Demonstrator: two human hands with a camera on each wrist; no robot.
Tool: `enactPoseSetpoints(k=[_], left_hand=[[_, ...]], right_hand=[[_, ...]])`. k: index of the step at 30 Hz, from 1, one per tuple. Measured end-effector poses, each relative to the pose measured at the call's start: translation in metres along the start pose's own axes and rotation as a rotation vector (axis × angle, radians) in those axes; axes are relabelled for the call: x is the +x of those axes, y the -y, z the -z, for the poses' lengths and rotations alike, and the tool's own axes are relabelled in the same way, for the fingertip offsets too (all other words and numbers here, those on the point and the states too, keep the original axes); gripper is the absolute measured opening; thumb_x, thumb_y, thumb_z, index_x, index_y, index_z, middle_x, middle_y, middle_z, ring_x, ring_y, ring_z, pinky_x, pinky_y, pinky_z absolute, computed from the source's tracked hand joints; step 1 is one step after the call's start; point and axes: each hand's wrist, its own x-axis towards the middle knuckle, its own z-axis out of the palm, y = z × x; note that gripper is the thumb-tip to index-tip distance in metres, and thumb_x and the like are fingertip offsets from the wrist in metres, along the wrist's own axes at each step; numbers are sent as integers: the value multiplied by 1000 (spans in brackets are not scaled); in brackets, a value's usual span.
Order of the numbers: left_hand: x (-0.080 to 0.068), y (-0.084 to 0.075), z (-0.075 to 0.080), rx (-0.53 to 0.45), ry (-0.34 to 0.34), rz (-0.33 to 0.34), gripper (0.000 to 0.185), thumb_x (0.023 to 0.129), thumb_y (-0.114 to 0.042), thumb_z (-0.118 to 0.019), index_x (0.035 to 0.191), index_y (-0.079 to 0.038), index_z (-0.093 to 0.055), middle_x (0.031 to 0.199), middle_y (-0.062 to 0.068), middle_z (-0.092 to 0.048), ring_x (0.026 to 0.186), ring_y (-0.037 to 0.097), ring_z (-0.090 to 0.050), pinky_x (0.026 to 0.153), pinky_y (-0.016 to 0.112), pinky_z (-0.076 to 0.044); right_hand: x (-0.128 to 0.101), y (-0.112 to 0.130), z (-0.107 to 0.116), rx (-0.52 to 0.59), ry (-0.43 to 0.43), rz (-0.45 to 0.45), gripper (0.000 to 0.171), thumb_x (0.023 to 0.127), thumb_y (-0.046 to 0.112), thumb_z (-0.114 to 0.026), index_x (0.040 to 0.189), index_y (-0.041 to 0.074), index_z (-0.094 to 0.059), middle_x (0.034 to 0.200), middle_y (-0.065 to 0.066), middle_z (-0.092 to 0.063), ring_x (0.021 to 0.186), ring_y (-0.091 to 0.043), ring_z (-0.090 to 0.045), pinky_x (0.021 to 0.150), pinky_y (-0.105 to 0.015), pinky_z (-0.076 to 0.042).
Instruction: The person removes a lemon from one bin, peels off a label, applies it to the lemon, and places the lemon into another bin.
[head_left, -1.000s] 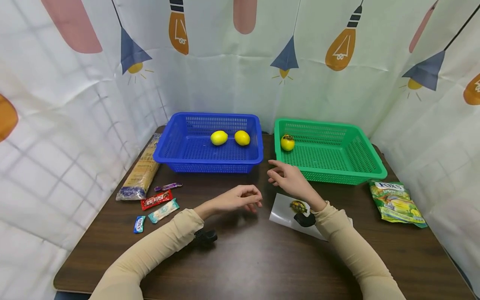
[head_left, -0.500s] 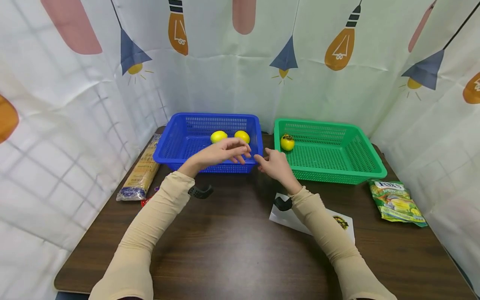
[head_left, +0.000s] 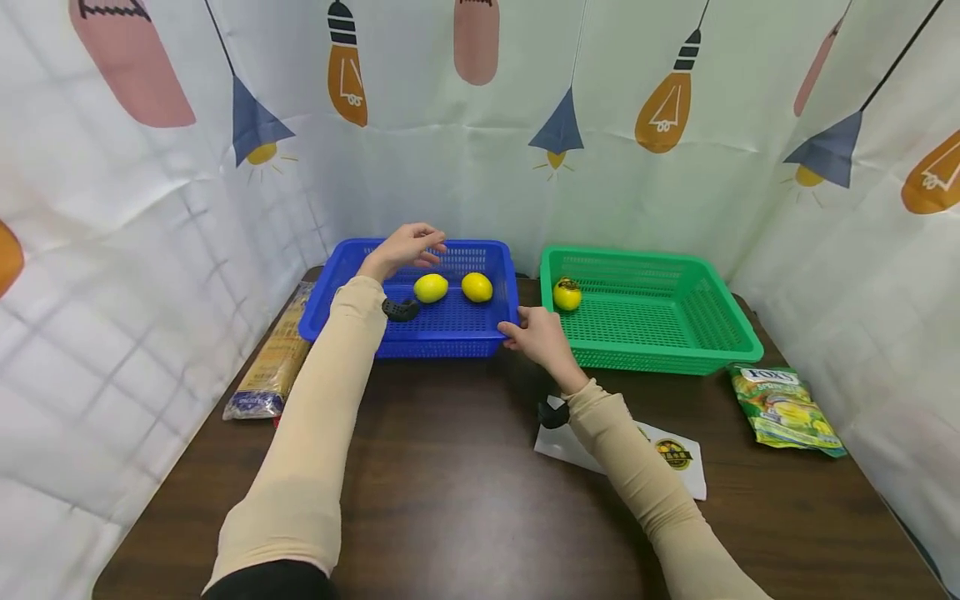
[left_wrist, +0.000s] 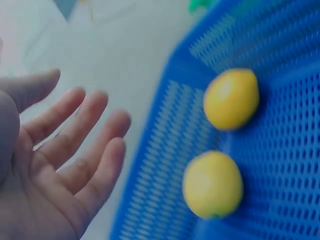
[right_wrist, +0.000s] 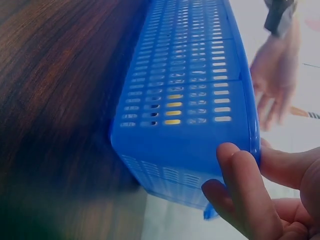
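Head view finds the blue perforated basket (head_left: 435, 338) standing on the counter (head_left: 450, 483), two lemons (head_left: 431, 288) inside it; the right hand (head_left: 542, 337) pinches its near right corner between thumb and fingers, while the left hand (head_left: 405, 248), fingers loosely spread, is raised by its far rim, gripping nothing. Judged advisable: secure a second hold on that rim before shifting the basket, and keep it level, as the lemons could roll.
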Motion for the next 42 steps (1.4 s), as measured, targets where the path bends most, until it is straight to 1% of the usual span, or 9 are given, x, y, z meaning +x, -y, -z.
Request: enactPoseSetpoints(k=[7, 14, 20, 25, 29, 32, 36, 40, 42], left_hand=[[11, 36, -1, 113, -125, 161, 54, 104, -32, -50, 147, -1, -42, 153, 22, -43, 138, 39, -47, 117, 50, -40], [8, 66, 6, 372, 13, 322, 65, 103, -34, -52, 153, 1, -32, 160, 25, -30, 146, 43, -32, 120, 56, -33], [11, 71, -2, 467, 85, 323, 63, 101, -23, -57, 152, 4, -32, 159, 26, -32, 145, 43, -35, 119, 52, -36], [18, 76, -13, 550, 76, 337, 59, 99, -23, -58, 146, 8, -39, 144, 29, -47, 125, 39, -51, 109, 48, -46], [22, 81, -18, 556, 100, 375, 62, 98, -26, -58, 144, 8, -33, 136, 26, -46, 110, 33, -48, 100, 46, -46], [21, 77, -17, 593, 102, 341, 70, 99, -27, -56, 149, 10, -24, 139, 29, -42, 113, 34, -48, 102, 47, -45], [19, 51, -11, 570, 19, 192, 70, 101, -27, -52, 150, 12, -21, 140, 34, -42, 117, 40, -49, 103, 52, -44], [11, 16, -11, 353, -72, 1, 66, 103, -30, -52, 153, 1, -25, 146, 28, -43, 123, 39, -49, 104, 54, -44], [0, 1, -17, 255, -91, -98, 67, 102, -34, -53, 156, -6, -25, 149, 23, -42, 128, 38, -49, 105, 54, -45]], right_hand=[[-3, 3, -7, 16, 7, -15, 43, 96, 29, -67, 128, 1, -64, 91, -15, -78, 77, -24, -77, 54, -21, -54], [-6, 7, -19, 15, 41, -3, 37, 95, 26, -68, 120, -1, -67, 84, -13, -77, 66, -14, -74, 50, -18, -47], [-7, 8, -19, 3, 24, -5, 31, 95, 26, -68, 114, 1, -70, 79, -11, -76, 61, -10, -72, 47, -17, -43], [-6, 8, -17, -5, 22, 7, 28, 95, 25, -68, 110, 2, -70, 80, -12, -77, 64, -12, -74, 46, -18, -38], [-6, 6, -17, 23, 37, -25, 34, 94, 26, -69, 116, -1, -69, 83, -13, -77, 67, -14, -75, 46, -18, -38], [-5, 4, -15, 7, 70, -18, 35, 95, 29, -67, 116, 0, -68, 86, -13, -78, 71, -16, -76, 47, -18, -40], [-7, 4, 0, -65, 97, 19, 42, 98, 31, -63, 126, 0, -63, 98, -13, -78, 77, -17, -77, 53, -20, -49], [-20, -2, 32, -132, 90, 48, 58, 98, 30, -63, 145, 1, -47, 111, -14, -76, 80, -18, -77, 62, -24, -57], [-29, -9, 48, -174, 96, 81, 53, 98, 29, -63, 143, 3, -52, 112, -14, -76, 79, -18, -76, 63, -26, -57]])
